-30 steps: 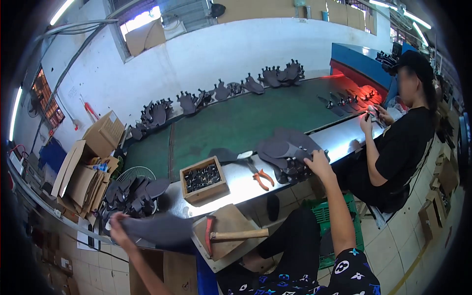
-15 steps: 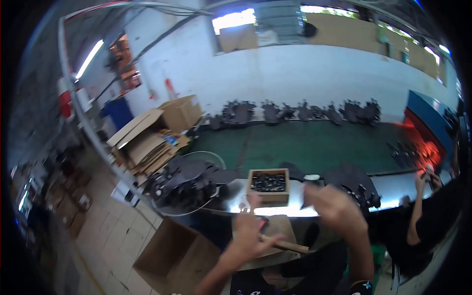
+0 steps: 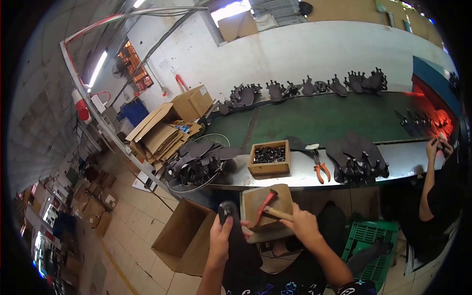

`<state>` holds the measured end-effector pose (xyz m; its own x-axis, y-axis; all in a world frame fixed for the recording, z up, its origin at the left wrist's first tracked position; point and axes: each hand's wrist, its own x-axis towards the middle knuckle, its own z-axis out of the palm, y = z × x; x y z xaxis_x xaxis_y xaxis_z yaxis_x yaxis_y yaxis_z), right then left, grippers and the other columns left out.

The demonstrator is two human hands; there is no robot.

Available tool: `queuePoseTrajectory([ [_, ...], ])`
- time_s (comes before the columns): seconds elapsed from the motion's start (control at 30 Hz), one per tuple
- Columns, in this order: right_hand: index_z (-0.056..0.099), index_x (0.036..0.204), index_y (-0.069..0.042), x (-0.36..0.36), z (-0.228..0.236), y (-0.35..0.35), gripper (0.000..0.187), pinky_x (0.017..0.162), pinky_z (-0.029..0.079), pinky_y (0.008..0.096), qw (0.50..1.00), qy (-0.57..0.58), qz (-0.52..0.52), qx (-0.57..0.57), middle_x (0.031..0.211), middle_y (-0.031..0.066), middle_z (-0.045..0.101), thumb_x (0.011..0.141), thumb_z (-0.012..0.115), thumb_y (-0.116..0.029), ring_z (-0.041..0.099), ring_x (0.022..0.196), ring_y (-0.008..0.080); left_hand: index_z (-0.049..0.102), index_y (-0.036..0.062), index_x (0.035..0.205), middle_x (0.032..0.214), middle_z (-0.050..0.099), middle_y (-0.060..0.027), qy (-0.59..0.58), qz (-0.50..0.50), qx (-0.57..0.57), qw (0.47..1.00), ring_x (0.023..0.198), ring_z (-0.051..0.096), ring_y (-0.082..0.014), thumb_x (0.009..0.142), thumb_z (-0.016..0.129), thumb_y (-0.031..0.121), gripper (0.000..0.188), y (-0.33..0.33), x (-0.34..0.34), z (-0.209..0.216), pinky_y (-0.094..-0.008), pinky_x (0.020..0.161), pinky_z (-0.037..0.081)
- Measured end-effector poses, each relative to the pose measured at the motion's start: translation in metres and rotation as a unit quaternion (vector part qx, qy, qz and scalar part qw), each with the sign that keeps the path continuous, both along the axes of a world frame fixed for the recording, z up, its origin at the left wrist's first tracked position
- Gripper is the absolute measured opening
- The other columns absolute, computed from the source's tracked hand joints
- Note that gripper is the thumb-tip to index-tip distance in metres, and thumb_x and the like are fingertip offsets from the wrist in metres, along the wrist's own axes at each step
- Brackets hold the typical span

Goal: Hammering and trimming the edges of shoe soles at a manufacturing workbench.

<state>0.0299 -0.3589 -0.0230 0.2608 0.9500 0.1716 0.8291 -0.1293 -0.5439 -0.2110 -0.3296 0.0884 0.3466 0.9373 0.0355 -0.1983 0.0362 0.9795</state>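
Observation:
My left hand point(image 3: 221, 236) is closed on a dark shoe sole point(image 3: 243, 248), held upright, with a glossy black rounded part at its top. In my right hand point(image 3: 303, 225) is the wooden handle of a hammer point(image 3: 278, 213). The hammer's red head rests on or just over a tan block point(image 3: 280, 194) in front of me. Beyond the block, on the metal bench edge, stands a wooden box point(image 3: 270, 169) of small black parts. Orange-handled pliers point(image 3: 322, 172) lie to its right.
Piled soles fill a wire basket point(image 3: 216, 184) at left; more soles point(image 3: 356, 152) lie right of the pliers. An open carton point(image 3: 184, 241) and a green crate point(image 3: 361, 236) flank me. A green conveyor belt point(image 3: 314, 118) runs behind. A co-worker's arm point(image 3: 428, 184) is at far right.
My right hand has come down from above the bench and gripped the hammer. My left hand, spread over the block before, now holds the sole. The pliers are now visible. The view has shifted.

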Motion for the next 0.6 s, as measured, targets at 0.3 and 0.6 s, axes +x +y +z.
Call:
queuePoseTrajectory([
  [0.3,0.072,0.099,-0.001,0.014,-0.053,-0.112,0.019,0.052,0.045,0.0267,0.915,0.370,-0.080,0.141,0.065,0.0025,0.062,0.090,0.072,-0.018,0.061,0.056,0.0105,0.018,0.0008,0.155,0.161,0.014,-0.0274,0.506,0.072,0.322,0.797,0.149,0.009,-0.0476,0.082,0.073,0.052,0.104,0.177,0.071,-0.156,-0.0670,0.114,0.014],
  [0.6,0.066,0.104,0.006,-0.017,0.012,-0.164,0.020,0.050,0.045,0.0264,0.827,0.528,-0.057,0.182,0.055,-0.0003,0.050,0.100,0.051,-0.007,0.045,0.045,0.0073,0.070,-0.0002,0.099,0.098,0.070,-0.0194,0.333,0.005,0.470,0.817,0.091,0.067,-0.0375,0.087,0.073,0.022,0.025,0.265,0.157,-0.093,-0.0453,0.080,0.053],
])
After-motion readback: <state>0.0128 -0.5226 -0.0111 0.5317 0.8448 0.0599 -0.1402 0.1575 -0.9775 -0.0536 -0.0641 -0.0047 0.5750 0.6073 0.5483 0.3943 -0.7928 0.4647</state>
